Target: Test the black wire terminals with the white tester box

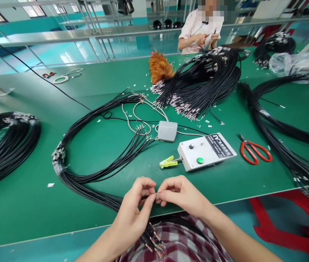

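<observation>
A: Head view first. What are the hands doing?

B: They meet just over the near edge of the green work table [34,203]. The left hand [134,214] and the right hand [180,196] both pinch with thumb and fingertips at a thin wire end [156,194] held between them. Both are closed tight on it, the fingers touching tip to tip.

A: And where does that wire come from?

B: It looks to belong to the bundle of thin black cables with bared coloured ends [151,236] that runs under the left palm and fans out over the person's lap, on the plaid red-and-white cloth [181,243]. The same bundle loops back up across the table in a big oval [61,160].

A: What lies near the hands?

B: Just beyond them, a yellow-green plastic clip [168,162] wired to a white box with a green round button [206,151]. Behind that box sits a grey plastic pedal-like block [167,131]. To the right, well apart from the hands, red-handled scissors [254,151].

A: Further off?

B: A large heap of black cables with metal terminals [203,83], an orange feather duster [160,67] beside it, and another coil of black cables at the left edge [4,145]. A co-worker in a white shirt [200,31] sits at the far side, hands on a small red-handled tool.
</observation>
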The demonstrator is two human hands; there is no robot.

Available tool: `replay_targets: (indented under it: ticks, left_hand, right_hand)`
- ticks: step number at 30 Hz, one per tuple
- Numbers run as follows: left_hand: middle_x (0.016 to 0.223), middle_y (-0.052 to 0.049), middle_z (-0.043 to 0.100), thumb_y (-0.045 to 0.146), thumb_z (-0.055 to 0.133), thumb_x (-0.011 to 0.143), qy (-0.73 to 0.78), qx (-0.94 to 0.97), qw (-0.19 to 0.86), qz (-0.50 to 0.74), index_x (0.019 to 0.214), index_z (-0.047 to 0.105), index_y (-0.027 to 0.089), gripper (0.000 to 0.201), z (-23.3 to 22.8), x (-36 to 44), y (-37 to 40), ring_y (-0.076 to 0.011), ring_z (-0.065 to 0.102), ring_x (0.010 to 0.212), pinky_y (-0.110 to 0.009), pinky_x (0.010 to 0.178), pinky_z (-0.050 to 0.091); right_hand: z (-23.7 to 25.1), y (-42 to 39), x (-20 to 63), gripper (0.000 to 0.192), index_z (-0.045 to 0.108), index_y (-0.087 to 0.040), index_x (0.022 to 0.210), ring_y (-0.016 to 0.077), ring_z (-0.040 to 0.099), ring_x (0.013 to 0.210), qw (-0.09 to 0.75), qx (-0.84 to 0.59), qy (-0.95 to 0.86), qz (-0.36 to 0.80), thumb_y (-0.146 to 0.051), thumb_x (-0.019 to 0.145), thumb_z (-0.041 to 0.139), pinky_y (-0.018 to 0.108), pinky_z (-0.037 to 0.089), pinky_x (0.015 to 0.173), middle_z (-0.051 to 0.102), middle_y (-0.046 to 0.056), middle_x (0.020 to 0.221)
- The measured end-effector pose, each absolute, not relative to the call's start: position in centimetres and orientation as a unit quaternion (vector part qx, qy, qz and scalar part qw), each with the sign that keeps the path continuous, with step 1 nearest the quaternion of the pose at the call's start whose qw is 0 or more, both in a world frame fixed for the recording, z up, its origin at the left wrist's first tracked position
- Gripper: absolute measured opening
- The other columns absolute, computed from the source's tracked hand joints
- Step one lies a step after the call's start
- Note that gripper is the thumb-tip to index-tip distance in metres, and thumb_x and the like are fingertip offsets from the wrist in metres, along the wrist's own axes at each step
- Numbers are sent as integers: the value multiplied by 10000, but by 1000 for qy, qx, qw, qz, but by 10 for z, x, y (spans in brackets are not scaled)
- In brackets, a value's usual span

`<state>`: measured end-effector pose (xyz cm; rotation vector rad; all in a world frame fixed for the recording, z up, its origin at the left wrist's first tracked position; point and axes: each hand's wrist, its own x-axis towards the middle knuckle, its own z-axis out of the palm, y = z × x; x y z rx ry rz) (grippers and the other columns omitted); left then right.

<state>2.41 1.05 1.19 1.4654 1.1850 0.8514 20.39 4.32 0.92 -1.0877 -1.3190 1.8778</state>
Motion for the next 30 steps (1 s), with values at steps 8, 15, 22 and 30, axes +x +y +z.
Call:
replay_targets:
  ticks: [8, 15, 22, 30]
  left_hand:
    - [984, -17, 560, 167, 456, 992, 413, 668, 548, 287, 1221, 477, 315, 274, 24, 9, 16, -151, 600, 899, -268, 833, 512]
    - [862, 17, 549, 249, 565, 967, 368, 545, 690, 301, 1134, 533, 276, 172, 29, 5, 26, -118, 608, 793, -213, 689, 471]
    - [769, 41, 531, 330, 679, 896, 421, 438, 711, 354, 1046, 599, 211, 208, 23, 13, 33, -19, 413, 495, -137, 451, 303]
    - [875, -3, 525, 304, 737, 818, 446, 504, 645, 363, 818, 700, 181, 128, 30, 26, 31, -113, 585, 716, -220, 665, 491]
  right_hand:
    - [12, 48, 214, 98, 718, -175, 687, 90, 613, 583, 246, -364, -404, 802, -261, 674, 762, 229, 477, 653, 686, -33, 628]
    - [6, 45, 206, 238, 712, -156, 684, 85, 625, 582, 239, -306, -349, 853, -370, 653, 811, 227, 476, 664, 696, -17, 661]
    - [3, 31, 185, 350, 643, -146, 737, 69, 573, 545, 367, -356, -324, 796, -462, 721, 793, 225, 439, 635, 644, -30, 675]
    - [3, 29, 181, 403, 579, -168, 710, 87, 532, 538, 365, -379, -312, 791, -499, 674, 806, 240, 428, 617, 554, -61, 603]
